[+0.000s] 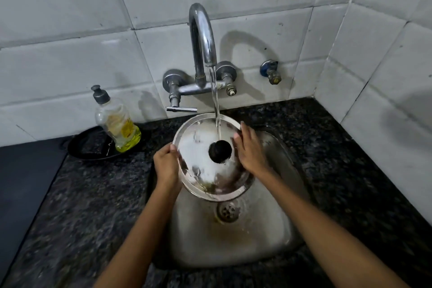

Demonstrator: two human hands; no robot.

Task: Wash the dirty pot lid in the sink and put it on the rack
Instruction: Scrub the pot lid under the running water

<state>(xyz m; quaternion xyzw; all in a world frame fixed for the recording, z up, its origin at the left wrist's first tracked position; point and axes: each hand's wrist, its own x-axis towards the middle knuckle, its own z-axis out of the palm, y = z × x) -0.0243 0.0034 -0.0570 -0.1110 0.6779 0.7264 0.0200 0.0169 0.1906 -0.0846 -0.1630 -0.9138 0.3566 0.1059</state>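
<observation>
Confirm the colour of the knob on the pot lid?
Black. The knob sits at the centre of the shiny steel pot lid, clearest in the head view.

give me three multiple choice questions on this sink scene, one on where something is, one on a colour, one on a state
1. Where is the soap bottle?
A. in the sink
B. on the counter, left of the sink
C. hung on the wall

2. What colour is the knob on the pot lid?
A. red
B. white
C. black

3. What state is the tap in?
A. running
B. off
C. removed

Answers:
1 B, it stands on a dark dish left of the sink.
2 C, the knob is black against the shiny steel.
3 A, a water stream falls onto the lid, held by the left hand and right hand.
</observation>
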